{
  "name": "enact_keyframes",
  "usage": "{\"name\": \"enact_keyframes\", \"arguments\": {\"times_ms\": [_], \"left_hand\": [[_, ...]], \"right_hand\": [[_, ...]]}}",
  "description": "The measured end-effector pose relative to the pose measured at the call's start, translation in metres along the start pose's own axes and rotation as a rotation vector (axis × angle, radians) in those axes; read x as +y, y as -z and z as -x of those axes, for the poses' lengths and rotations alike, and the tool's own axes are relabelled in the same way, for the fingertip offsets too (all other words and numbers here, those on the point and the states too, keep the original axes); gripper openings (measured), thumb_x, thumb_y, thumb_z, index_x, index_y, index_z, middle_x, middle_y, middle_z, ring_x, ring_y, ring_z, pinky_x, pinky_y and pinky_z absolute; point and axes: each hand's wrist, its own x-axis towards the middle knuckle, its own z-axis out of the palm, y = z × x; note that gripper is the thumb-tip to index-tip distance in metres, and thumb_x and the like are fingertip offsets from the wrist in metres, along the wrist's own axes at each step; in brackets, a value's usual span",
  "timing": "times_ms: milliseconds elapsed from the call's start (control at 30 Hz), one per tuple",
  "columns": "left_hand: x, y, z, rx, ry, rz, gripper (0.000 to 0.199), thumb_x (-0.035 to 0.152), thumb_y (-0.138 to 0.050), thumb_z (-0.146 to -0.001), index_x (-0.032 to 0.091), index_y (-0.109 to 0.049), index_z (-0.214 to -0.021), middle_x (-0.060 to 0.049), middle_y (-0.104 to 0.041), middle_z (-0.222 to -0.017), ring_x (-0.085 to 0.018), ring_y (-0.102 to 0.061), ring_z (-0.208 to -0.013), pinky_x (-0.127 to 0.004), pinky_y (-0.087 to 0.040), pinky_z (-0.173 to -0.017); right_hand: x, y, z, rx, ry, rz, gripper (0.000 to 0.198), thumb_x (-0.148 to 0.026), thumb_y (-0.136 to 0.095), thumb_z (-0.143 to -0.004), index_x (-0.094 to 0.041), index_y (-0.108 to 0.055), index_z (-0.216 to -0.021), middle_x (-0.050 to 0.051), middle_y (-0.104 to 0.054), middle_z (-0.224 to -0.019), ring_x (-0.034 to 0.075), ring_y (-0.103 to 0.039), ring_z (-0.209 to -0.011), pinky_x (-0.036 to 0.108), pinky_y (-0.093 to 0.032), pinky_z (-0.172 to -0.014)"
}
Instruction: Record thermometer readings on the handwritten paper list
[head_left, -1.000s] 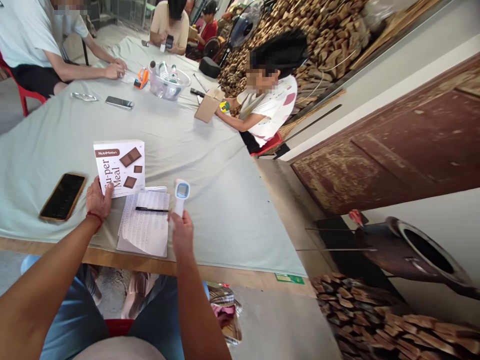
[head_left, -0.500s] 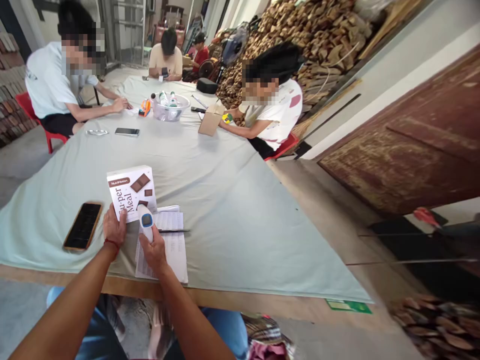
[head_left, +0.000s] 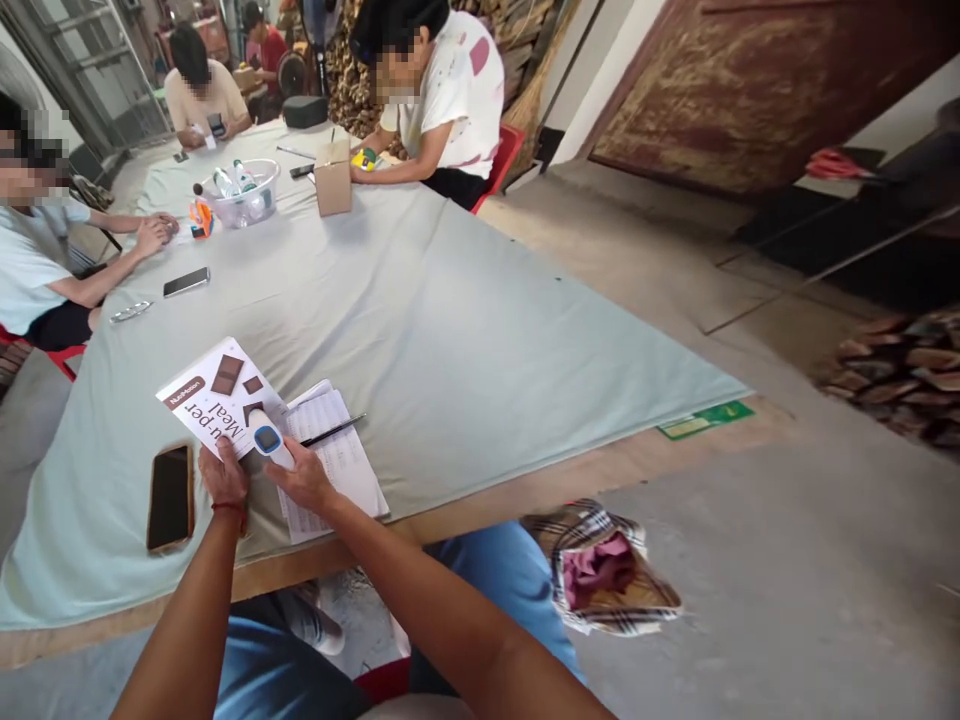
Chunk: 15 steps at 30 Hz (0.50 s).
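Observation:
My left hand [head_left: 224,474] grips the lower edge of a white box [head_left: 217,392] printed with brown chocolate pieces and the word "Meal". My right hand [head_left: 306,478] is closed round the handle of a white infrared thermometer [head_left: 271,440] with a blue-rimmed display. The thermometer's head overlaps the lower right part of the box from my viewpoint; whether they touch I cannot tell. Beneath and right of my right hand lie printed sheets of paper [head_left: 349,470], with a black pen [head_left: 334,430] across them. Left of my left hand rests a smartphone [head_left: 170,498] in an orange-brown case.
A cloth-covered table [head_left: 465,330] stretches ahead. Farther along it stand a clear basin [head_left: 259,205] of bottles, an orange tape dispenser [head_left: 200,218], another phone [head_left: 187,282] and a cardboard box [head_left: 333,185]. Co-workers sit around it. A plaid bag [head_left: 622,570] lies on the floor at right.
The view has swung to the right, so everything appears turned and shifted left. Both hands keep hold of the box and the thermometer. The co-worker's cardboard box at the right now stands more upright.

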Motion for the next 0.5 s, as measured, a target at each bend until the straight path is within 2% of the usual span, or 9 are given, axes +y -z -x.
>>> {"name": "enact_keyframes", "arguments": {"times_ms": [300, 500], "left_hand": [[0.0000, -0.0012, -0.0009, 0.018, -0.029, -0.002, 0.063, 0.059, -0.022, -0.098, 0.013, -0.063, -0.113, -0.019, -0.067, -0.113, -0.032, -0.061, -0.111, -0.048, -0.046, -0.096], [0.0008, 0.0003, -0.0009, -0.014, -0.024, 0.007, 0.060, 0.056, -0.025, -0.099, 0.012, -0.062, -0.116, -0.020, -0.066, -0.114, -0.032, -0.061, -0.112, -0.050, -0.045, -0.098]], "right_hand": [[-0.0043, -0.0010, -0.0012, 0.052, 0.013, -0.018, 0.006, -0.030, -0.063, -0.079, -0.025, -0.064, -0.081, -0.005, -0.060, -0.063, 0.015, -0.052, -0.059, 0.023, -0.042, -0.057], [-0.0058, -0.0009, -0.0004, 0.033, -0.031, -0.009, 0.013, -0.033, -0.064, -0.079, -0.025, -0.065, -0.089, -0.002, -0.065, -0.072, 0.018, -0.056, -0.066, 0.026, -0.043, -0.064]]}}
